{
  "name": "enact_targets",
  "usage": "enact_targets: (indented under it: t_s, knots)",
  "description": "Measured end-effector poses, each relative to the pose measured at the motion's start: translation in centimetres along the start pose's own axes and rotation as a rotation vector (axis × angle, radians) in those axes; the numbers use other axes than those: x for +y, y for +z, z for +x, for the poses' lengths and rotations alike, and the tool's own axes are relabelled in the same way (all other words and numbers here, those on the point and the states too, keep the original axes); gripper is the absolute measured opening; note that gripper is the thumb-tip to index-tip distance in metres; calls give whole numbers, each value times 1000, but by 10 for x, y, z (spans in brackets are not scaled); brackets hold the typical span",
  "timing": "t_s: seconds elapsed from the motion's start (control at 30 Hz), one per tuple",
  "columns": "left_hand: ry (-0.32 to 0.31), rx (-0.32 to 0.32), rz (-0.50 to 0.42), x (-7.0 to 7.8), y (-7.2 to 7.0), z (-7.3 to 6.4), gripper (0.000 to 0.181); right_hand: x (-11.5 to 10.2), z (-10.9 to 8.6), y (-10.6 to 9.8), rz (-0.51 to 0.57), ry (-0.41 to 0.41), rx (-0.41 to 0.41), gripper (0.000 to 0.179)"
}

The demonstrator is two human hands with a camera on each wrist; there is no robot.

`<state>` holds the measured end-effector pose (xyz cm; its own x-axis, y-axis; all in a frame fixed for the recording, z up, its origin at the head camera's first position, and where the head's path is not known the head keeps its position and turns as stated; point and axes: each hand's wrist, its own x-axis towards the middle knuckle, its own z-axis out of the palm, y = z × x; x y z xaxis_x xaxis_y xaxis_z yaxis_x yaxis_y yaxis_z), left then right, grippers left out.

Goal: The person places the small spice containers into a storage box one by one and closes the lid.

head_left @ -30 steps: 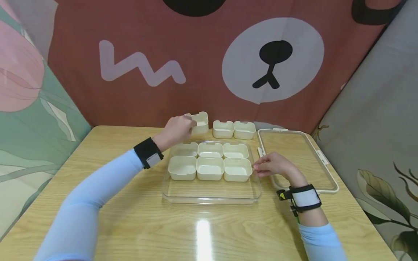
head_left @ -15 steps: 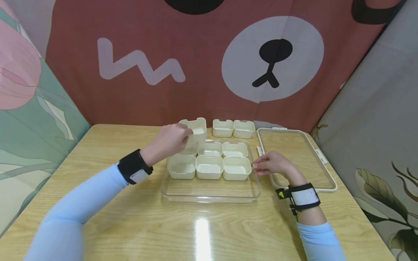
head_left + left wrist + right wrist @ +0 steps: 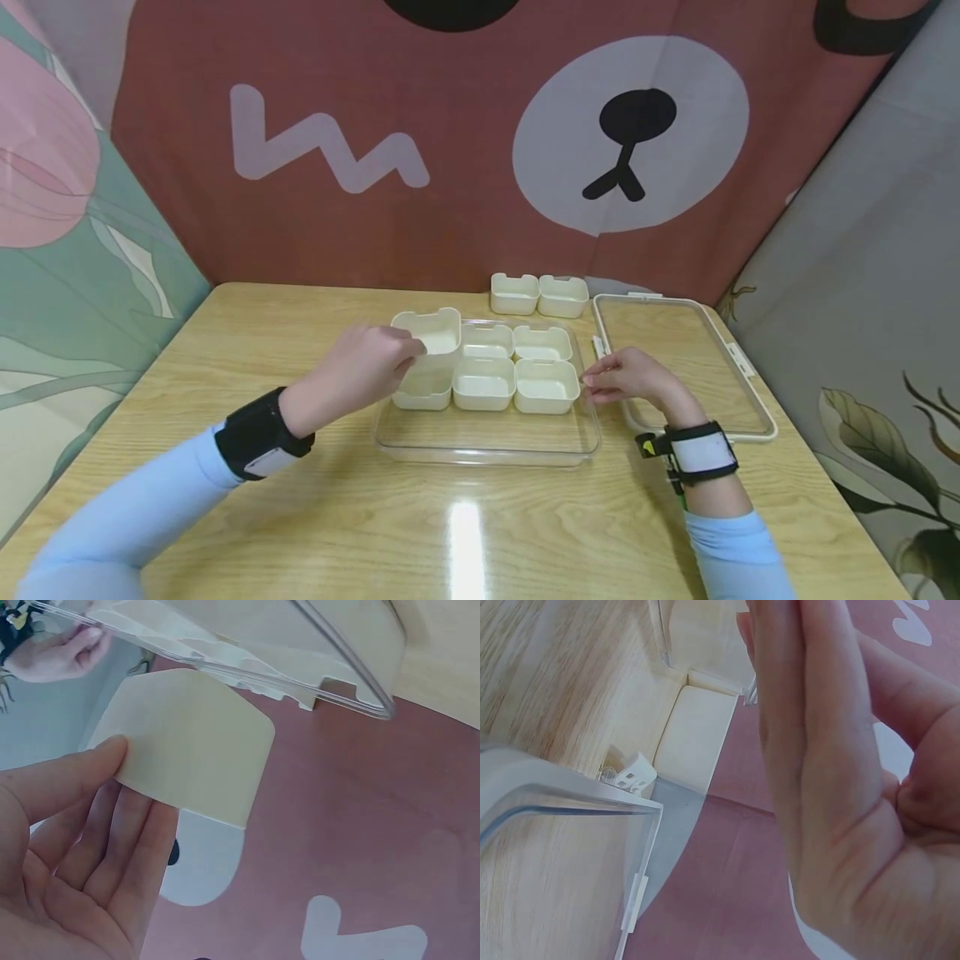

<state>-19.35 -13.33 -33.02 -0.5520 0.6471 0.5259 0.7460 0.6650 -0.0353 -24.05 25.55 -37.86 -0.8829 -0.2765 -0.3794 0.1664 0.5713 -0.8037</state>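
Observation:
My left hand (image 3: 367,358) pinches a small cream storage box (image 3: 441,329) by its near side, thumb on one face and fingers behind. That box (image 3: 187,746) hangs over the back left of a clear plastic bin (image 3: 487,457), overlapping the boxes below it in the head view. Several matching cream boxes (image 3: 483,392) stand in two rows inside the bin. At the bin's right wall, my right hand (image 3: 630,379) holds the rim between thumb and fingertips. Its fingers (image 3: 817,727) look long and nearly straight in the right wrist view, with the tips out of frame.
Two more cream boxes (image 3: 564,298) stand side by side at the table's back edge. A clear lid with a white frame and clips (image 3: 738,362) lies right of the bin, partly behind the right hand. A printed fabric (image 3: 337,233) backs the table (image 3: 337,533).
My left hand has brought the cream box from the back of the table toward me and slightly left, over the bin's back left. The right hand has stayed at the bin's right side.

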Motion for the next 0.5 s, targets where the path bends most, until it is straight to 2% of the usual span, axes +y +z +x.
enact_targets:
  t_s: [0.2,0.5]
  knots:
    - [37,-12,27,14,-5,-13,34,3,0,-1,3,1,6,36]
    - [65,-133,-33,33,-6,-33,34,1,-1,-1,6,-10,-11,32]
